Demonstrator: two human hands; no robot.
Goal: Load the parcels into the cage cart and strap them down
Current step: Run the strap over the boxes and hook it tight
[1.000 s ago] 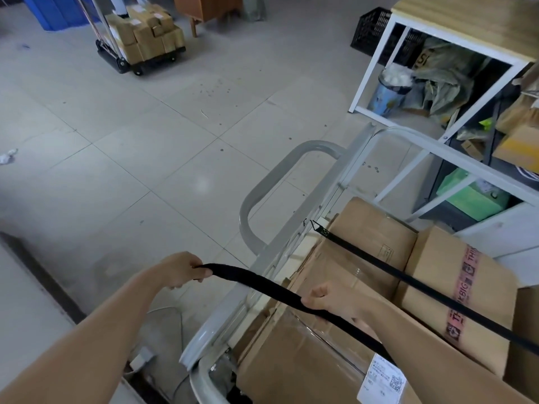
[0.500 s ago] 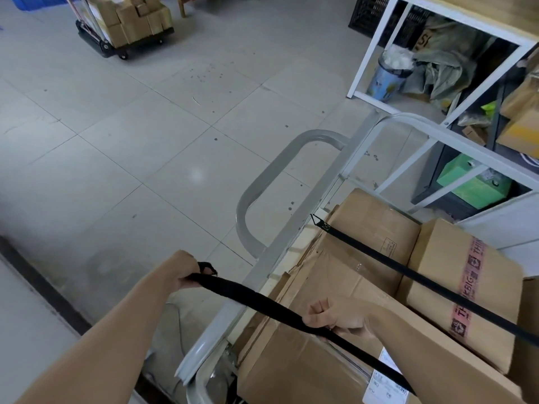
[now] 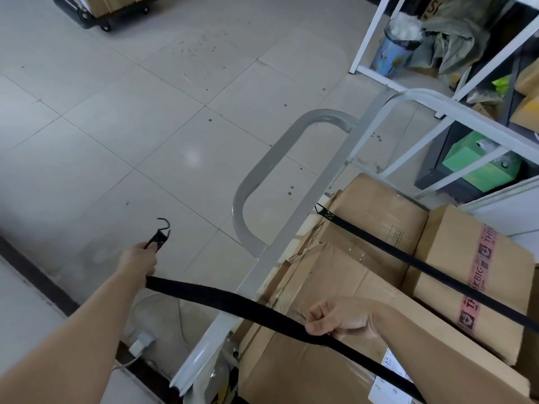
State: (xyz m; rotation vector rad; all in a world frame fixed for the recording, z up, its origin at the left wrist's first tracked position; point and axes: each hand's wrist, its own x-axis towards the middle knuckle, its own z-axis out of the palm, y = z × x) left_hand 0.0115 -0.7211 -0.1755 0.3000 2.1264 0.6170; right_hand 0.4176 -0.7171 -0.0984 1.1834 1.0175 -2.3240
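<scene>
Cardboard parcels [image 3: 376,225] fill the grey cage cart [image 3: 294,237] at the lower right. One black strap [image 3: 408,258] lies hooked across them from the cart's rail. A second black strap [image 3: 233,304] runs from left to right over the cart's edge. My left hand [image 3: 140,258] grips its free end out over the floor, left of the cart, with the metal hook [image 3: 162,231] sticking up past my fingers. My right hand [image 3: 338,319] pinches the same strap above the nearest parcel.
A white-framed shelf [image 3: 455,91] with a blue bin [image 3: 393,51], bags and a green box [image 3: 478,167] stands right behind the cart. A trolley with boxes [image 3: 108,7] sits far back left. A cable and plug [image 3: 140,345] lie on the floor near the cart's corner.
My left hand has drawn the strap end further left, and the hook now shows above my fingers. The view has tilted downward. My right hand stays on the strap.
</scene>
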